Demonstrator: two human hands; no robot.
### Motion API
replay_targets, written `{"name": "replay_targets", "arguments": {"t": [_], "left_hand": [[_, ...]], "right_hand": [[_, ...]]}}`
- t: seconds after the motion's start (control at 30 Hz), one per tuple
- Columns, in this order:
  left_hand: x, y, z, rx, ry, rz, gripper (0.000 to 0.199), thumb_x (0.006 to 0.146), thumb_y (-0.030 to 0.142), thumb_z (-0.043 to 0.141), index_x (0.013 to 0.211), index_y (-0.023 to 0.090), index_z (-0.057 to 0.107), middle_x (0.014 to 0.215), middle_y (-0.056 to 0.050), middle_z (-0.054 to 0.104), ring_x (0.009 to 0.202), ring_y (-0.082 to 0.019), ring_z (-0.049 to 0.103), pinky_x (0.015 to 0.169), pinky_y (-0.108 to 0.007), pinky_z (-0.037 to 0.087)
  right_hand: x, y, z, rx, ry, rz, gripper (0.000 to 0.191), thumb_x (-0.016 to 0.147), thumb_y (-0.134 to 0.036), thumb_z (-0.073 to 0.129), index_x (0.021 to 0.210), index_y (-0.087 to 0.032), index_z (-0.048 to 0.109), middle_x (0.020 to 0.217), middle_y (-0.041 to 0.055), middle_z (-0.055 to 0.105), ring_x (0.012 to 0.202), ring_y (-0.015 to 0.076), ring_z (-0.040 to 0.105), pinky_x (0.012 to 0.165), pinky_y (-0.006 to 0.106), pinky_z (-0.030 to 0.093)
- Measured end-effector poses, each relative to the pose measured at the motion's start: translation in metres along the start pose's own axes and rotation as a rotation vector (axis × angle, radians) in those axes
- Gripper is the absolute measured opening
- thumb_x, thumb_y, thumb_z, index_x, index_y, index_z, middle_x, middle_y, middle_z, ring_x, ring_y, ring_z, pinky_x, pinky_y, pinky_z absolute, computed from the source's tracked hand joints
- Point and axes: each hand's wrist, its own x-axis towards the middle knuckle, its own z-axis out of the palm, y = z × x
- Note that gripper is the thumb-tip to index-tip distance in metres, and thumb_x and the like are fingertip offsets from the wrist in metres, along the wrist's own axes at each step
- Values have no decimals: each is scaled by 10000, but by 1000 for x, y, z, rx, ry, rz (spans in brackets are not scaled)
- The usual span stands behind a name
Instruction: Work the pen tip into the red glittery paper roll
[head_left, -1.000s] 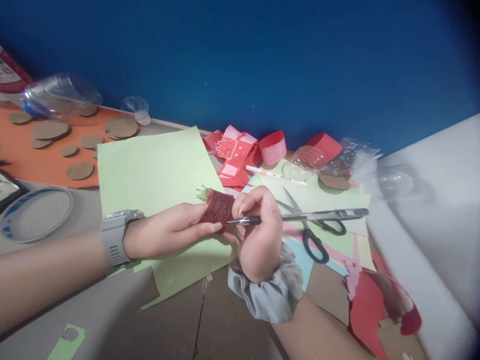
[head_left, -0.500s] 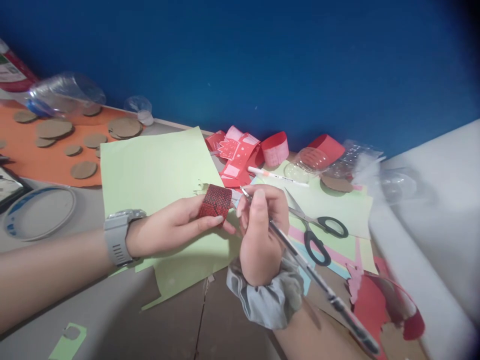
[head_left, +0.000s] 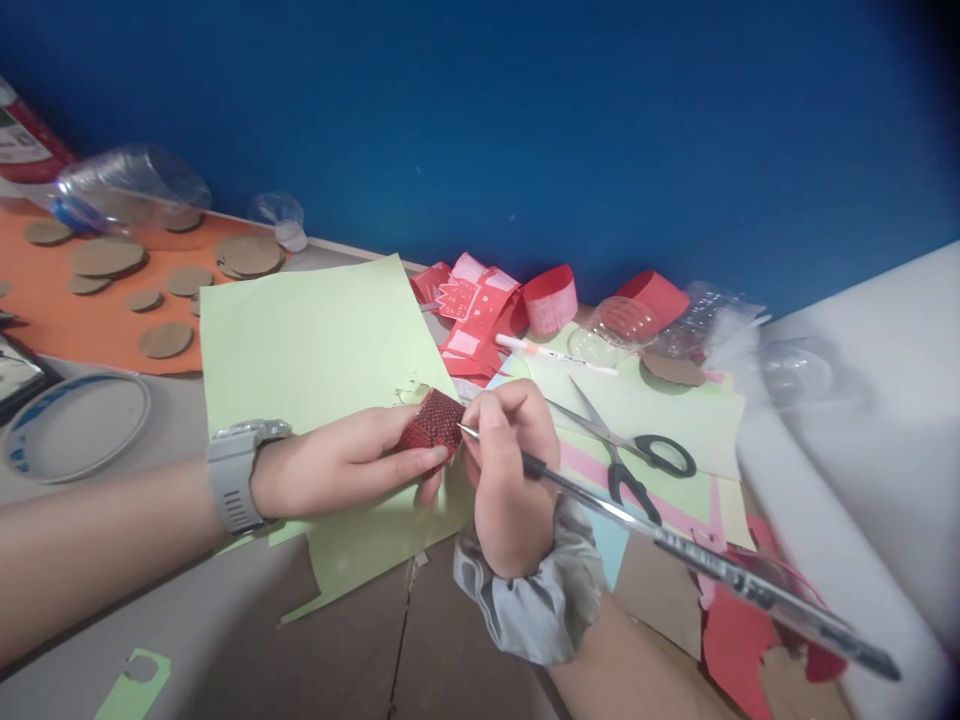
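My left hand (head_left: 352, 462), with a grey watch at its wrist, is closed around a small red piece with a dark dotted pattern (head_left: 433, 420), perhaps a paper band. Between the thumb and fingers of my right hand (head_left: 514, 470) is a clear-barrelled pen (head_left: 675, 545). Its metal tip is at the right edge of the red piece; whether it touches cannot be made out. Some right fingertips are close to that edge too. Under both hands lies a large light green paper sheet (head_left: 315, 330). Scissors with black handles (head_left: 622, 440) rest just right of my right hand.
Red and pink paper pieces (head_left: 480, 310) and a white marker (head_left: 555, 354) lie by the blue wall. Left are cardboard discs (head_left: 109, 257) on orange paper, a plastic bottle (head_left: 135, 185) and a tape roll (head_left: 139, 440). Red scraps (head_left: 739, 630) lie at the right.
The pen has swung flatter, its back end going right and up, and its tip has come down to the red piece. The red piece has tilted and dropped slightly in my left hand.
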Motion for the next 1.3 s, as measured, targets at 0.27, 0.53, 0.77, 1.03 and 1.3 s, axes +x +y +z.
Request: {"name": "replay_targets", "arguments": {"t": [0.27,0.53,0.77,1.03,1.3], "left_hand": [[-2,-3,2,18,-6,-71,214,997,365,460,951,161,505,800,-23,650,708,-154,594,657,-243,458],[-4,-3,1,99,6,-94,270,942,409,546,1016,150,552,877,-37,677,714,-163,594,618,-239,442],[-3,0,-1,85,-32,-116,223,925,378,561,925,155,552,736,6,637,629,-132,578,583,-222,429],[-4,-4,-1,47,-21,-95,177,898,319,585,949,151,567,747,1,627,628,-131,578,592,-224,453],[-4,-3,0,-2,-9,-85,159,888,301,593,922,149,560,717,12,618,600,-123,569,573,-218,449]], "right_hand": [[2,1,-1,-117,30,-197,247,894,-181,529,670,-213,431,596,-57,436,508,77,395,488,221,361],[-6,2,-7,-217,-57,-315,240,862,-109,503,684,-221,387,604,-54,412,527,92,381,516,258,329],[3,0,-8,-249,-143,-158,300,872,-145,486,615,-214,348,563,-57,353,512,88,333,486,245,292],[6,0,-7,-243,-218,-77,334,896,-237,491,611,-217,319,561,-64,288,509,86,312,482,247,274],[5,1,-7,-210,-225,-81,330,894,-242,509,623,-216,323,569,-65,301,509,83,305,483,239,275]]}}
